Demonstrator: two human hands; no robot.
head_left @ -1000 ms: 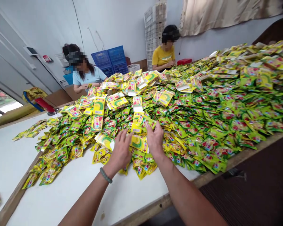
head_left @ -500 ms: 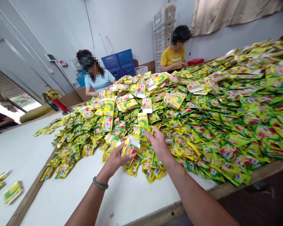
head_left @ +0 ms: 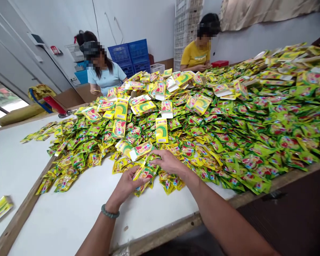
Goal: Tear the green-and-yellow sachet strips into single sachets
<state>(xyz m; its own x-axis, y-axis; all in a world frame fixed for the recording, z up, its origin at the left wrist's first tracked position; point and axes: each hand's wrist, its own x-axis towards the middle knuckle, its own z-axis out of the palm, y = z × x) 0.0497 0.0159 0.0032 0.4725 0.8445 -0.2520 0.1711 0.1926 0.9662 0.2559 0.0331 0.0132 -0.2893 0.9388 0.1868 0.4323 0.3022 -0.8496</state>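
My left hand (head_left: 128, 185) is closed round a small yellow and green carton (head_left: 144, 173) printed with red fruit, holding it tilted just over the near edge of the heap. The fingers of my right hand (head_left: 168, 163) are bent together at the carton's upper right end, and whatever lies under the fingertips is partly hidden. Right beyond the hands, another carton with a white end flap (head_left: 140, 150) rests on the heap. A yellow carton (head_left: 161, 130) lies behind it. Green and yellow sachets (head_left: 172, 182) are spread beneath and around both hands.
A large heap of sachets (head_left: 229, 142) covers the right side of the white table (head_left: 77, 220). A wooden strip (head_left: 24, 217) crosses the tabletop at left, with a loose carton (head_left: 0, 209) beyond it. Two people, in a blue shirt (head_left: 108, 80) and yellow shirt (head_left: 194, 55), sit across the table.
The green sachet that my right hand held beside the carton no longer shows. My right hand has moved down and left to the carton's end, whose white flap is out of sight.
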